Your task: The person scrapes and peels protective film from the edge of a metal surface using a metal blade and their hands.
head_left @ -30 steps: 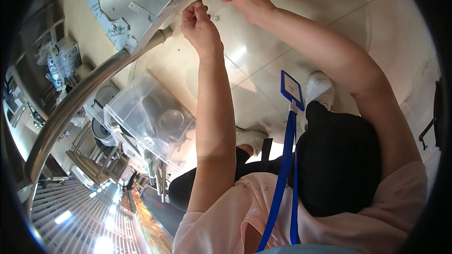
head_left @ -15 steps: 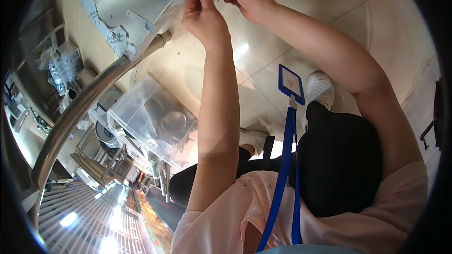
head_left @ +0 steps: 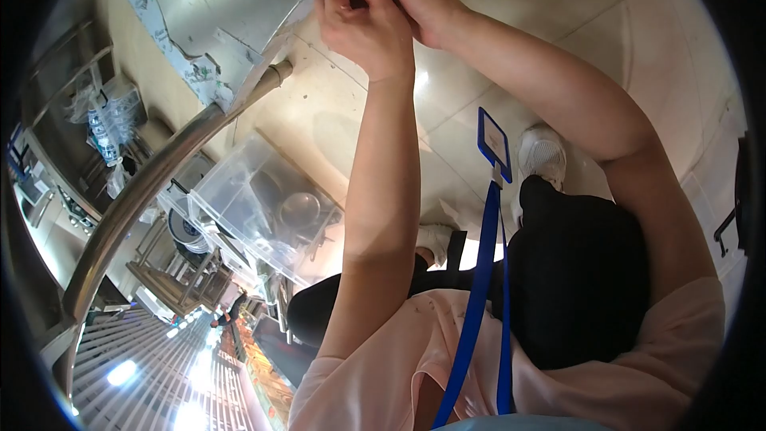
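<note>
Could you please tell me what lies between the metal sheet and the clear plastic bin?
In the head view, a metal pipe crosses between the metal sheet and the clear plastic bin, with tiled floor beyond it.

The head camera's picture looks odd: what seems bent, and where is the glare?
In the head view, the lens seems to bend things toward the rounded black edges, the metal rail among them; in the head view, lamps glare on the slatted ceiling at lower left; also in the head view, the left hand and right hand look fairly sharp.
</note>
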Tool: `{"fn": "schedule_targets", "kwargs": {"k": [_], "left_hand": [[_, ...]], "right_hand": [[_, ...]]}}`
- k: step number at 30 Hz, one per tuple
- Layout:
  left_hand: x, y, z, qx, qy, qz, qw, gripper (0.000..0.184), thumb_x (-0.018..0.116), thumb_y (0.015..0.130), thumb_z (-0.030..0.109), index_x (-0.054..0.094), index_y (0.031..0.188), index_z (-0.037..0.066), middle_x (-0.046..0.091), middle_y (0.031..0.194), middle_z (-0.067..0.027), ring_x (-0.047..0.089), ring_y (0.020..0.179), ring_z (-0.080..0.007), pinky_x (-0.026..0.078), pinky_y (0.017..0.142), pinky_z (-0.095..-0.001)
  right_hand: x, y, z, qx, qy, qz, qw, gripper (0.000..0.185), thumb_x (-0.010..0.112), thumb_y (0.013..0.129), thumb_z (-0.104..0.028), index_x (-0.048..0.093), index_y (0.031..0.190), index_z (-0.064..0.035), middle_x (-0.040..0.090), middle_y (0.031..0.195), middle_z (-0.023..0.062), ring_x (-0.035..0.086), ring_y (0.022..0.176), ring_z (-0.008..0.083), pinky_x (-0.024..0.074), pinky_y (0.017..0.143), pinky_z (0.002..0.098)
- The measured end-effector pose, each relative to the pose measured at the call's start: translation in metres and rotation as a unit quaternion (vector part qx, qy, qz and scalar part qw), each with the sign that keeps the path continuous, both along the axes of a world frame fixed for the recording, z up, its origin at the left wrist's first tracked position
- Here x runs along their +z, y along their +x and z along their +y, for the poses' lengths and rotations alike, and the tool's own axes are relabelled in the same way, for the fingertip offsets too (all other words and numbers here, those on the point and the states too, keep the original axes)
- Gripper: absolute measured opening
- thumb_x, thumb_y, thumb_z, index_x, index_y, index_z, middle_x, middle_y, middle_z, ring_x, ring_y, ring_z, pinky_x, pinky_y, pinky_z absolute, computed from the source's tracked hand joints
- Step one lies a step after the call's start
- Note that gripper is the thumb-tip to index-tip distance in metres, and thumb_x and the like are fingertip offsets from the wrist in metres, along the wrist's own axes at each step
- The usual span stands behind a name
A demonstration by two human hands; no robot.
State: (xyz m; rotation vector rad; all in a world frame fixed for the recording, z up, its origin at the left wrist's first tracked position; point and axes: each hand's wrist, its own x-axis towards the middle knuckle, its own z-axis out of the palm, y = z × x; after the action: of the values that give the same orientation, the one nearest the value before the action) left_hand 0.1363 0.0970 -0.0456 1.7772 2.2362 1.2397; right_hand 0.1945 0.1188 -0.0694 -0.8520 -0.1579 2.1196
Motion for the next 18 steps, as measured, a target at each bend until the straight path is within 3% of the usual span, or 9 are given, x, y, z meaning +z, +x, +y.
{"fn": "schedule_targets", "kwargs": {"k": [3, 7, 9, 13, 15, 18], "left_hand": [[-0.001, 0.005, -0.01, -0.042, 0.019, -0.022, 0.999, 0.014, 0.057, 0.074, 0.009, 0.054, 0.066, -0.003, 0.053, 0.069, -0.0118, 0.05, 0.06, -0.0245, 0.04, 0.055, -0.0325], [0.002, 0.005, -0.02, 0.003, 0.015, -0.118, 0.993, 0.02, 0.051, 0.083, 0.014, 0.054, 0.075, -0.004, 0.057, 0.077, -0.0102, 0.054, 0.07, -0.0188, 0.043, 0.062, -0.0288], [-0.002, -0.005, -0.017, 0.004, 0.068, -0.171, 0.983, 0.022, 0.044, 0.088, 0.017, 0.053, 0.079, -0.001, 0.05, 0.078, -0.0096, 0.051, 0.071, -0.0185, 0.041, 0.065, -0.0275], [-0.001, -0.025, -0.018, 0.07, 0.046, -0.223, 0.971, 0.026, 0.041, 0.09, 0.018, 0.042, 0.1, -0.006, 0.044, 0.1, -0.0135, 0.046, 0.09, -0.0195, 0.038, 0.08, -0.0281], [-0.002, -0.027, -0.017, 0.054, 0.056, -0.211, 0.975, 0.027, 0.041, 0.09, 0.019, 0.041, 0.101, -0.006, 0.044, 0.101, -0.0137, 0.046, 0.091, -0.0194, 0.038, 0.08, -0.028], [0.001, -0.028, -0.021, 0.074, 0.028, -0.185, 0.98, 0.025, 0.042, 0.089, 0.019, 0.043, 0.098, -0.004, 0.043, 0.094, -0.0103, 0.046, 0.086, -0.0179, 0.039, 0.076, -0.028]], "right_hand": [[0.005, 0.007, 0.009, 0.094, -0.057, 0.111, 0.988, 0.019, 0.049, 0.084, -0.02, 0.057, 0.087, -0.0025, 0.058, 0.086, 0.0048, 0.054, 0.076, 0.0126, 0.0442, 0.071, 0.0256], [0.0, -0.001, 0.015, 0.084, -0.055, 0.126, 0.987, 0.017, 0.055, 0.08, -0.018, 0.056, 0.084, -0.0018, 0.058, 0.083, 0.0045, 0.054, 0.075, 0.0132, 0.0451, 0.071, 0.0264], [0.0, -0.006, 0.016, 0.079, -0.093, 0.096, 0.988, 0.017, 0.057, 0.079, -0.018, 0.056, 0.084, -0.0019, 0.057, 0.082, 0.0046, 0.053, 0.075, 0.0137, 0.0452, 0.071, 0.0266], [0.005, -0.011, 0.01, 0.061, -0.122, 0.088, 0.987, 0.017, 0.06, 0.078, -0.016, 0.056, 0.085, -0.0011, 0.056, 0.081, 0.0058, 0.052, 0.073, 0.0141, 0.0452, 0.071, 0.026], [0.007, -0.016, 0.009, 0.032, -0.126, 0.093, 0.987, 0.017, 0.062, 0.077, -0.014, 0.057, 0.084, 0.0001, 0.057, 0.079, 0.0064, 0.053, 0.072, 0.0137, 0.0457, 0.068, 0.0259], [0.012, -0.017, 0.008, -0.005, -0.142, -0.005, 0.99, 0.017, 0.063, 0.075, -0.013, 0.057, 0.081, 0.0015, 0.056, 0.075, 0.0062, 0.053, 0.067, 0.0138, 0.0468, 0.064, 0.0266]]}}
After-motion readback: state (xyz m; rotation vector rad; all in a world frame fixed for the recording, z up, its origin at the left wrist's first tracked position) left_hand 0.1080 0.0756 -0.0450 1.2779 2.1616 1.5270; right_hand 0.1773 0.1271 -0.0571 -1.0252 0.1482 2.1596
